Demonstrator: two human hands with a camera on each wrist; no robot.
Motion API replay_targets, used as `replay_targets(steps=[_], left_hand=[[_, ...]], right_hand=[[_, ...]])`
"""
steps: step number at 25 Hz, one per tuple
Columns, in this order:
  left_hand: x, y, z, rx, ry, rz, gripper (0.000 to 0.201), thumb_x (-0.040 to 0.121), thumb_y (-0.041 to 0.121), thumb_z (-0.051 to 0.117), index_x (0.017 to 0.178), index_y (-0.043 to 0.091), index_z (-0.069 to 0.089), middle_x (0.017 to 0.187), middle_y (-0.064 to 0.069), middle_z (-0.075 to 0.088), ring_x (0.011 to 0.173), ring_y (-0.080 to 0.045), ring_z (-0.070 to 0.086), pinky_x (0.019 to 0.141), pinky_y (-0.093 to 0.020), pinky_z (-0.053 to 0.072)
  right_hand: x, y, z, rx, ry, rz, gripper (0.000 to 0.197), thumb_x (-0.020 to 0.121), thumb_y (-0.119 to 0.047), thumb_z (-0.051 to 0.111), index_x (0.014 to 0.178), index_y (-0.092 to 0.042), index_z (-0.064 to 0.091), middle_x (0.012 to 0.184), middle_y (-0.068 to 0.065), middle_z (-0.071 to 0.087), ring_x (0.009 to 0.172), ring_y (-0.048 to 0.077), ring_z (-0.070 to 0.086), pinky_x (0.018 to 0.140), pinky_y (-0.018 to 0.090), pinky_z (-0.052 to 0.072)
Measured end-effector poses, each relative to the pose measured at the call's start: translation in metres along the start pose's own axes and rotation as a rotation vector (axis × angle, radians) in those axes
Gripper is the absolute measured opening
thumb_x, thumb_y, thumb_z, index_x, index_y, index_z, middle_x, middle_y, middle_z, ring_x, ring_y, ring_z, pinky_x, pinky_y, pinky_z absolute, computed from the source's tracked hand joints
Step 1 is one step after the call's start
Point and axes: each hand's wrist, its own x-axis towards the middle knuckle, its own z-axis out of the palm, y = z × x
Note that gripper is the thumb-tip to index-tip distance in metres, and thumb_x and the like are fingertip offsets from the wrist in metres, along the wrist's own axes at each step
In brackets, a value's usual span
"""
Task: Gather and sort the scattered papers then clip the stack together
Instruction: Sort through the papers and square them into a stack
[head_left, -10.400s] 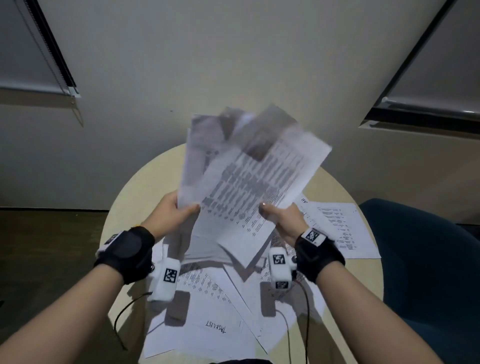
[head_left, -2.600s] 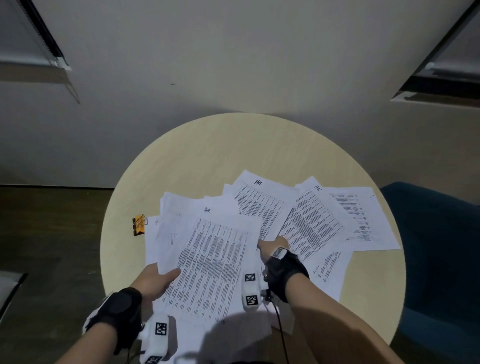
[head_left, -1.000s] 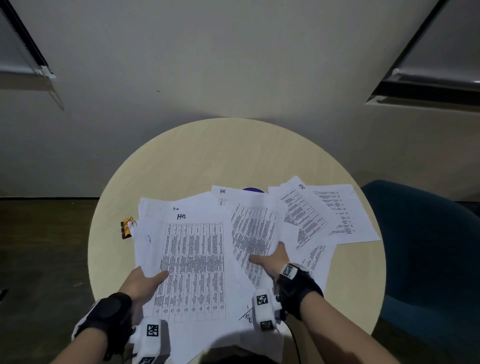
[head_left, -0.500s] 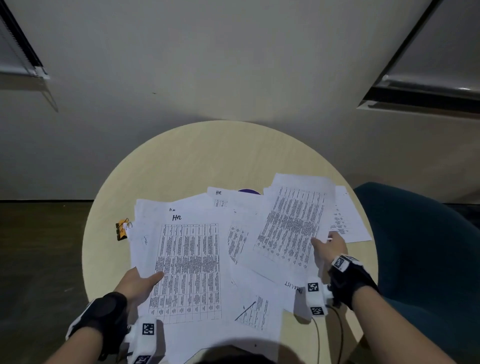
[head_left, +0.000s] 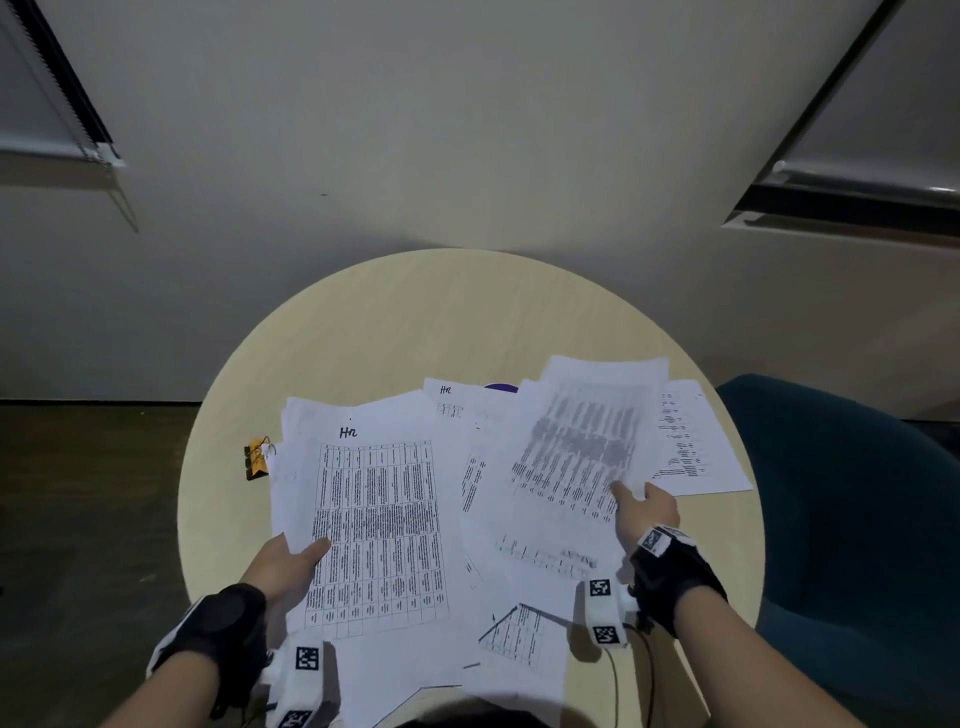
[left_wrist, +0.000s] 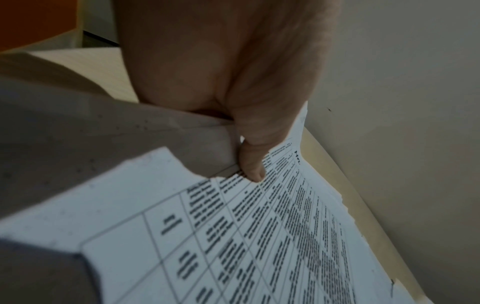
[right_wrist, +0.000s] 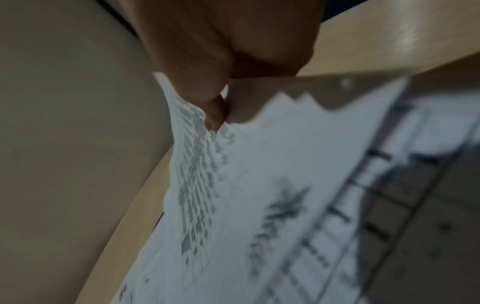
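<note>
A round pale wooden table (head_left: 363, 338) holds loose printed papers spread across its near half, from about 8 o'clock round to 3 o'clock. The left hand (head_left: 283, 566), at 7 o'clock, has a pinching grip on the left edge of a stack of sheets (head_left: 374, 525) topped by a printed grid page marked "HR"; the left wrist view shows the thumb (left_wrist: 253, 164) pressed on top of that page. The right hand (head_left: 644, 512), at 4 o'clock, has a grasping grip on the near corner of a single printed sheet (head_left: 576, 447), which looks blurred and lies over other pages. Another page (head_left: 696, 441) lies at 3 o'clock, partly under that sheet. An orange binder clip (head_left: 256, 460) sits on the table at 9 o'clock, just beside the stack's left edge. A dark blue chair (head_left: 857, 519) stands at the table's right.
</note>
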Motion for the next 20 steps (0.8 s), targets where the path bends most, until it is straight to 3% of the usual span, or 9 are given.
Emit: replay_targets(steps=[2, 4, 6, 9, 12, 14, 15, 17, 20], left_hand=[[0.012, -0.011, -0.003, -0.036, 0.017, -0.025, 0.062, 0.088, 0.044, 0.06, 0.134, 0.005, 0.045, 0.126, -0.012, 0.06, 0.113, -0.034, 0.057, 0.1, -0.05, 0.045], [0.047, -0.038, -0.002, -0.029, 0.013, -0.022, 0.086, 0.075, 0.063, 0.062, 0.138, 0.009, 0.042, 0.133, -0.009, 0.057, 0.119, -0.033, 0.055, 0.102, -0.051, 0.043], [0.069, -0.056, -0.001, -0.012, 0.041, -0.02, 0.102, 0.064, 0.072, 0.059, 0.142, 0.01, 0.038, 0.141, -0.009, 0.052, 0.125, -0.033, 0.052, 0.104, -0.051, 0.042], [0.009, -0.006, 0.0, -0.016, 0.006, -0.009, 0.075, 0.083, 0.054, 0.059, 0.132, 0.0, 0.043, 0.129, -0.013, 0.059, 0.118, -0.034, 0.053, 0.103, -0.045, 0.042], [-0.02, 0.015, 0.005, 0.027, 0.048, -0.014, 0.033, 0.095, 0.032, 0.054, 0.098, 0.001, 0.043, 0.08, -0.003, 0.054, 0.091, -0.028, 0.051, 0.083, -0.032, 0.039], [-0.022, 0.017, 0.006, 0.022, 0.048, 0.014, 0.03, 0.096, 0.029, 0.054, 0.091, 0.0, 0.048, 0.075, -0.005, 0.053, 0.082, -0.028, 0.051, 0.076, -0.032, 0.038], [-0.019, 0.015, 0.006, -0.006, 0.031, 0.012, 0.03, 0.096, 0.03, 0.055, 0.09, 0.001, 0.05, 0.075, -0.006, 0.054, 0.08, -0.027, 0.052, 0.075, -0.033, 0.039], [-0.016, 0.012, 0.004, -0.003, 0.025, 0.005, 0.034, 0.095, 0.032, 0.055, 0.096, -0.002, 0.052, 0.074, -0.006, 0.052, 0.072, -0.026, 0.05, 0.07, -0.032, 0.039], [-0.026, 0.018, 0.005, 0.058, 0.04, 0.003, 0.036, 0.095, 0.033, 0.054, 0.103, -0.002, 0.048, 0.073, -0.003, 0.048, 0.07, -0.024, 0.047, 0.072, -0.032, 0.037]], right_hand=[[0.004, -0.003, -0.01, 0.126, 0.02, 0.042, 0.042, 0.096, -0.039, 0.053, 0.101, 0.001, 0.065, 0.11, 0.027, 0.062, 0.09, 0.035, 0.061, 0.079, 0.039, 0.047], [0.012, -0.003, -0.023, 0.206, 0.047, 0.136, 0.051, 0.098, -0.041, 0.046, 0.067, -0.001, 0.052, 0.076, 0.021, 0.055, 0.058, 0.026, 0.047, 0.056, 0.031, 0.034], [0.019, 0.0, -0.03, 0.187, 0.009, 0.175, 0.052, 0.099, -0.041, 0.042, 0.066, -0.002, 0.047, 0.067, 0.016, 0.048, 0.057, 0.025, 0.043, 0.054, 0.03, 0.03], [0.027, 0.011, -0.032, 0.104, -0.049, 0.18, 0.044, 0.096, -0.042, 0.05, 0.062, -0.017, 0.038, 0.055, 0.011, 0.043, 0.048, 0.022, 0.043, 0.054, 0.03, 0.035], [0.032, 0.024, -0.027, -0.004, -0.148, 0.155, 0.046, 0.083, -0.038, 0.073, 0.064, -0.023, 0.033, 0.056, 0.009, 0.044, 0.048, 0.021, 0.045, 0.053, 0.031, 0.042], [0.015, 0.012, -0.029, -0.065, -0.186, 0.096, 0.033, 0.082, -0.031, 0.075, 0.069, -0.011, 0.052, 0.059, 0.01, 0.05, 0.05, 0.023, 0.048, 0.054, 0.03, 0.043], [0.01, 0.006, -0.031, -0.015, -0.151, 0.049, 0.022, 0.086, -0.025, 0.072, 0.085, -0.006, 0.061, 0.067, 0.011, 0.056, 0.055, 0.025, 0.052, 0.057, 0.031, 0.043], [0.01, -0.011, -0.039, 0.232, -0.013, 0.011, 0.046, 0.092, -0.021, 0.063, 0.13, 0.003, 0.05, 0.091, 0.008, 0.058, 0.077, 0.03, 0.058, 0.069, 0.033, 0.043], [0.017, -0.033, -0.047, 0.616, -0.07, 0.07, 0.065, 0.088, -0.041, 0.066, 0.135, 0.0, 0.049, 0.103, 0.01, 0.069, 0.088, 0.034, 0.065, 0.085, 0.048, 0.053]])
